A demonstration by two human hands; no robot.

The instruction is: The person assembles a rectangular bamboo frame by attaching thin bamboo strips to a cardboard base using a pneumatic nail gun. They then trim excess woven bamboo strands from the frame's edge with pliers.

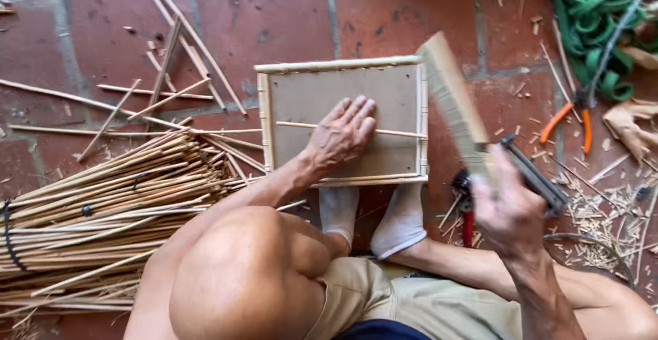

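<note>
Left hand (pixel 340 134) lies flat, fingers spread, on one frame (pixel 343 122); right hand (pixel 508 211), raised near right, grips one nailer (pixel 531 175).

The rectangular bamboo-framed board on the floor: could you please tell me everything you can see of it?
The rectangular bamboo-framed board lies flat on the red tiled floor. Its panel is plain brownish, like fibreboard, edged on all four sides by pale bamboo strips. One thin bamboo stick lies across its middle. The left hand presses palm-down on the panel over that stick. Two white-socked feet meet its near edge. The right hand holds a tool and is clear of it.
</note>
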